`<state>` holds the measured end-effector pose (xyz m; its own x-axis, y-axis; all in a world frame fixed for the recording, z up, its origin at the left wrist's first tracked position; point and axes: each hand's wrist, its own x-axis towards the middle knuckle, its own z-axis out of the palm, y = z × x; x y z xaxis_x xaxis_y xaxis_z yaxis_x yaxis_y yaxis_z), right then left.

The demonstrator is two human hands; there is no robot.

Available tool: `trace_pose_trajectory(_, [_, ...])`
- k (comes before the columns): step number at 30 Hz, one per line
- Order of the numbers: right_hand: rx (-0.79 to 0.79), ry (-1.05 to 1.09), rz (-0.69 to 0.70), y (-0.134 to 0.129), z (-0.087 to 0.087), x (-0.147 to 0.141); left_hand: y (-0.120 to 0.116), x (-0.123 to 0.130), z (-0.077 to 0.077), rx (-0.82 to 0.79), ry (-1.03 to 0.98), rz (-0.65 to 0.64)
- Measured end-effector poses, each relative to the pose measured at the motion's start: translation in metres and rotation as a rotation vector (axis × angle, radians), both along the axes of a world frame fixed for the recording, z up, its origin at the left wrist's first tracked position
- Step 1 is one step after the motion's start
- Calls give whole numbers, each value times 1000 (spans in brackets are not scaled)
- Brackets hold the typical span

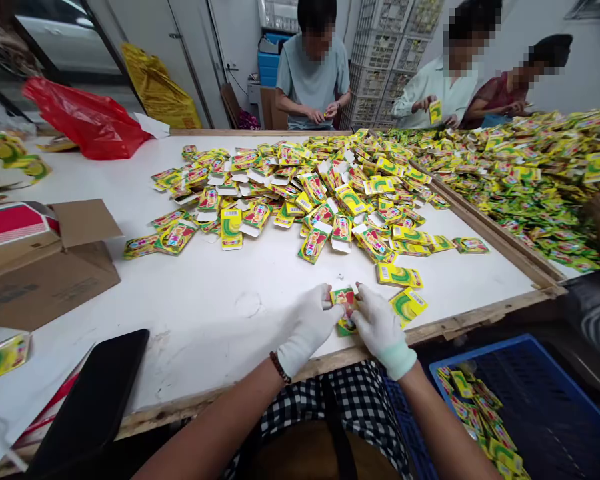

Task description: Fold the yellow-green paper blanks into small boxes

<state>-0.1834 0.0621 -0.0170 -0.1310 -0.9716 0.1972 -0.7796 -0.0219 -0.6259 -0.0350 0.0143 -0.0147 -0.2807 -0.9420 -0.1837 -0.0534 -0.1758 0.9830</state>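
A white table [200,327] with a wooden edge is observed across the width of the workplace. Beyond its far edge, grey crates [380,70] are stacked high. To the right, past a wooden strip [495,243], a broad mass of yellow-and-green packets [530,180] is spread. Three co-workers are stationed at the far side; a packet [435,112] is held up by the middle one. At the far middle of the table, a loose heap of small boxes [290,193] is piled, some with white flaps showing.

Below the table edge, at the right, a blue crate [513,343] is noted, with packets [485,413] lying along its left side. An opened cardboard box [50,287] is placed at the left of the table, with a red plastic bag [90,123] beyond it and a black phone [93,400] nearer the front edge.

The left hand [310,330] and right hand [383,327], both white-gloved, are brought close together near the front edge. One small printed box [344,301] is held between them, gripped by the left fingers and thumb at its left side and by the right fingers at its right. Whether it is raised off the table cannot be told. Just beside the right hand, two yellow boxes [400,275] are lying.
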Motion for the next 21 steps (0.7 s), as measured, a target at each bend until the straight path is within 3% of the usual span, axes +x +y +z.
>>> trace_pose_trajectory(3, [12, -413, -11, 4, 3, 28, 6, 21, 4, 70, 64, 125])
trace_pose_trajectory(5, [77, -663, -3, 6, 6, 42, 10, 40, 10, 53, 106, 123])
trace_pose_trajectory(7, [112, -769, 52, 6, 4, 53, 14, 57, 15, 35, 143, 108])
trace_pose_trajectory(14, [128, -761, 214, 8, -9, 66, 28, 92, 13, -68, 78, 95])
trace_pose_trajectory(18, [128, -695, 308, 8, 3, 64, 32, 100, 14, -166, -64, 22])
trace_pose_trajectory(21, [119, -609, 336, 3, 12, 62, 29, 99, 18, -159, -61, 65])
